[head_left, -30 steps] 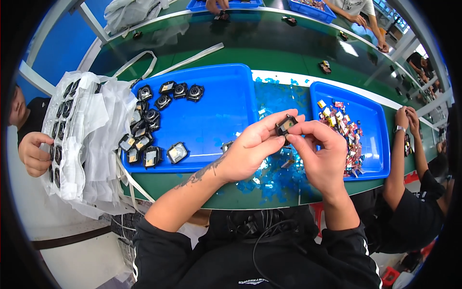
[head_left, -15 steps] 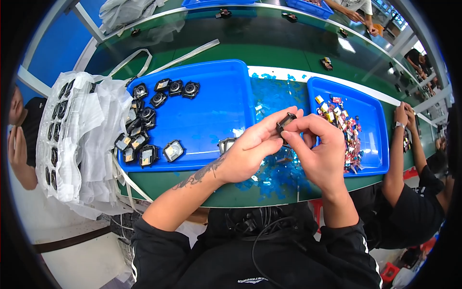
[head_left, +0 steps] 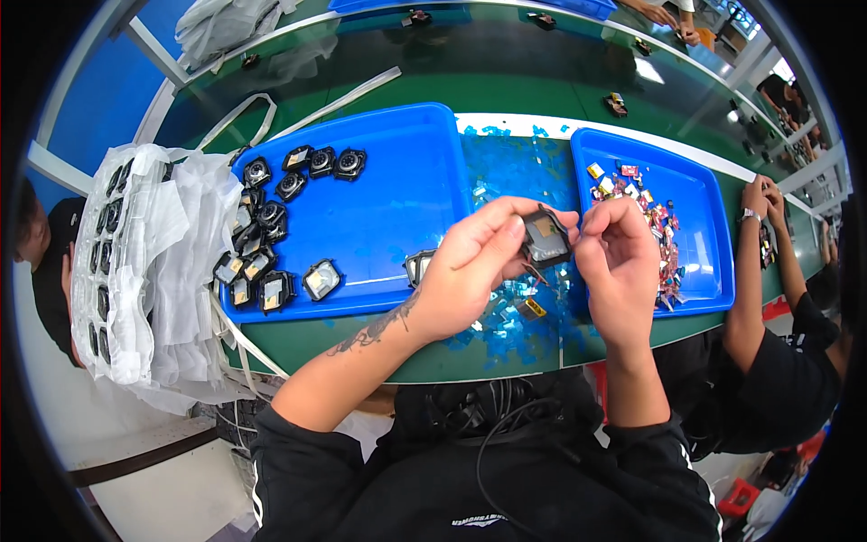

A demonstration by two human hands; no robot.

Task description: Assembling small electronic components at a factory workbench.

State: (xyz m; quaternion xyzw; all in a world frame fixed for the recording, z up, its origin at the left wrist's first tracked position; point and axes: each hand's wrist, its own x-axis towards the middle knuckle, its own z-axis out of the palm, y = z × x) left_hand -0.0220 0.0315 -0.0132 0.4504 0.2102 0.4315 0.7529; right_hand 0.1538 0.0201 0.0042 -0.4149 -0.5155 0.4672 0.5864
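Fingers of left hand and right hand gripping one small black module above two blue trays.

I hold one small square black part with a pale grey face, tilted, face toward me, above the strip of table between the two blue trays. My left hand pinches its left edge; my right hand pinches its right edge. Thin dark-red wires hang from its lower edge.
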